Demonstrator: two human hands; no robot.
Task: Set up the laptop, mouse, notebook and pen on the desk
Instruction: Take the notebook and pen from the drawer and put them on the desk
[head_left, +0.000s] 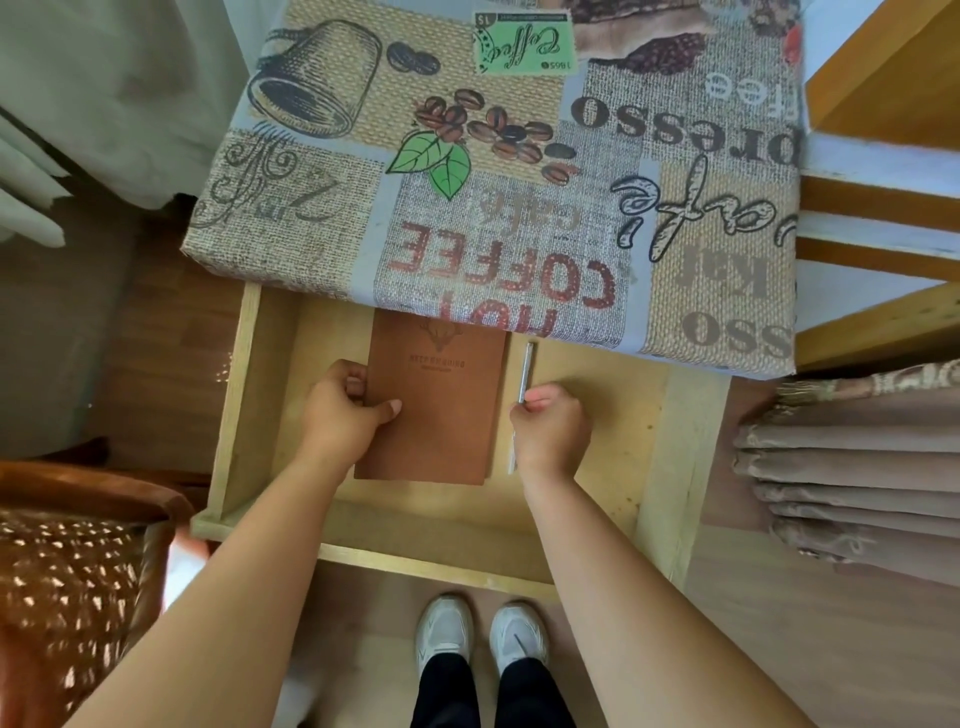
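A brown notebook (441, 400) lies in the pulled-out wooden drawer (660, 447) under the desk (498, 156), which is covered by a coffee-print cloth. My left hand (345, 410) grips the notebook's left edge, thumb on the cover. Right of the notebook lies a silver pen (525, 371); my right hand (550, 428) is closed around its lower part. The notebook's top edge is hidden under the desk's front edge. No laptop or mouse is in view.
A brown patterned chair (78, 571) stands at the lower left. Beige curtain folds (857, 467) hang at the right, a wooden frame (883, 208) stands behind them. My white shoes (483, 639) are on the wood floor below the drawer front.
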